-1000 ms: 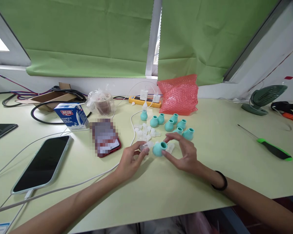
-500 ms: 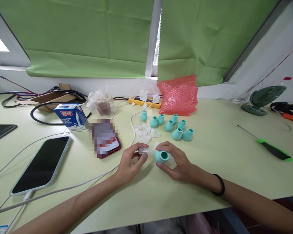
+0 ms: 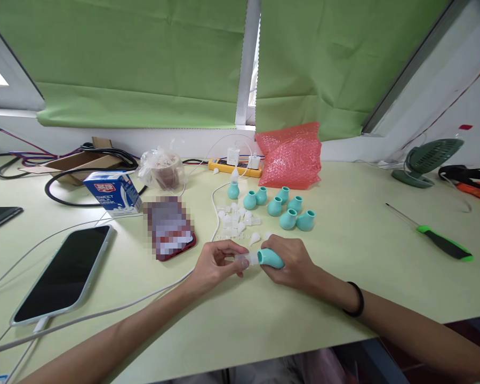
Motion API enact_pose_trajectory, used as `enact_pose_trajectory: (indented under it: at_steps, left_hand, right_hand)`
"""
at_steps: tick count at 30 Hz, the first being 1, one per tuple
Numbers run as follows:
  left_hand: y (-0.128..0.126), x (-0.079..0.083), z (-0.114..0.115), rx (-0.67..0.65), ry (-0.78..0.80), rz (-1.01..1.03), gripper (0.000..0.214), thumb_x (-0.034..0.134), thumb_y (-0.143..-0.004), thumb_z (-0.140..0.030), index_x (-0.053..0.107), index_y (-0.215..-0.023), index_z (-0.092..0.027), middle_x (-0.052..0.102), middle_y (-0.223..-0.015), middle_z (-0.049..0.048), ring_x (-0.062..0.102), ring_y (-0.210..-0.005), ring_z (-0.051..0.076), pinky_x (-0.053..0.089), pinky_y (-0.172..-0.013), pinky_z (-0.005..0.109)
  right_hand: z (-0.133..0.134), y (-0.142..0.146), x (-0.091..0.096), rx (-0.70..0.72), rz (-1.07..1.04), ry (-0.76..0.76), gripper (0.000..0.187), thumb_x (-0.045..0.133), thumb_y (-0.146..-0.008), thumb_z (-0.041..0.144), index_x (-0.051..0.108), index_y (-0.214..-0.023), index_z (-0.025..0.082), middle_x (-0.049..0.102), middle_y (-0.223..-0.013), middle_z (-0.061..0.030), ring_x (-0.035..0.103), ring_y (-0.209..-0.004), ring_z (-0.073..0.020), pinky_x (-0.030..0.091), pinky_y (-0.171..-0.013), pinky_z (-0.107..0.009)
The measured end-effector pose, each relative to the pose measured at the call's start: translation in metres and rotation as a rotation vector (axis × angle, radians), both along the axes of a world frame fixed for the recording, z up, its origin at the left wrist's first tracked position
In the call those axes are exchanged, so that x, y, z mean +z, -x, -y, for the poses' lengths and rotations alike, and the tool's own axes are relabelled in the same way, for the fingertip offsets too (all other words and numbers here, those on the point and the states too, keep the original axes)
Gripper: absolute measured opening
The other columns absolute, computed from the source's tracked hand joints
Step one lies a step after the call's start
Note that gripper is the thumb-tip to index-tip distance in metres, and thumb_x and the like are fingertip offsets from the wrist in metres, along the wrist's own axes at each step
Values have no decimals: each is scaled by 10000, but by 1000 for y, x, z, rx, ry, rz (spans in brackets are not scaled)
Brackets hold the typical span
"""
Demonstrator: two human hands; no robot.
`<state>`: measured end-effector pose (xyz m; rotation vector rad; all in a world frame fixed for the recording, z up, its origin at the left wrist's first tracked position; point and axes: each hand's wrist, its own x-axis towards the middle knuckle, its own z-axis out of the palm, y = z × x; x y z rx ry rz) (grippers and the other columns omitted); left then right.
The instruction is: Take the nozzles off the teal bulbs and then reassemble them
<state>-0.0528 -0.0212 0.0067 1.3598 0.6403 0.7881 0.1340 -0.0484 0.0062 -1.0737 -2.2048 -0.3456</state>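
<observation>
My right hand (image 3: 290, 262) is closed around a teal rubber bulb (image 3: 270, 258) lying sideways just above the table. My left hand (image 3: 216, 265) pinches a clear plastic tip (image 3: 244, 260) whose end meets the bulb's mouth. Behind my hands lies a pile of several clear tips (image 3: 236, 220). Several more teal bulbs (image 3: 288, 208) stand past it, and one assembled bulb with a tip (image 3: 233, 186) stands upright at their left.
A red phone (image 3: 171, 230), a milk carton (image 3: 112, 193), a large phone on a white cable (image 3: 63, 273), a pink bubble-wrap bag (image 3: 291, 156), a yellow power strip (image 3: 235, 166), a green-handled screwdriver (image 3: 436, 241) and a small fan (image 3: 429, 161) lie on the pale table.
My right hand closed on the bulb, turned its mouth to the left and lowered it. My left hand brought the clear tip to the bulb's mouth.
</observation>
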Motion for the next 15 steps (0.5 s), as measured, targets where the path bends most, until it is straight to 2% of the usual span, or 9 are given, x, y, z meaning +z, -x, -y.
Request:
enact_pose_trajectory:
  at_steps: [4, 10, 15]
  left_hand:
    - [0, 2, 0, -54, 47, 8, 279, 660, -626, -310, 571, -780, -96, 593, -649, 35, 542, -515, 108, 483, -529, 276]
    - [-1, 0, 0, -72, 29, -50, 282, 637, -646, -341, 562, -773, -100, 539, -598, 1, 475, -451, 69, 441, -446, 229]
    - [-3, 1, 2, 4, -97, -173, 278, 612, -661, -335, 577, -798, -95, 558, -640, 25, 475, -479, 79, 426, -434, 216]
  right_hand:
    - [0, -2, -2, 3, 72, -33, 51, 454, -685, 155, 501, -702, 168, 522, -569, 5, 468, -479, -104, 240, -418, -232]
    - [1, -1, -5, -26, 94, -11, 62, 443, -694, 153, 504, -683, 162, 527, -570, -2, 467, -475, -107, 235, -412, -235]
    - [1, 0, -5, -61, 135, -29, 91, 427, -688, 138, 513, -663, 154, 525, -550, -6, 459, -458, -109, 228, -407, -240]
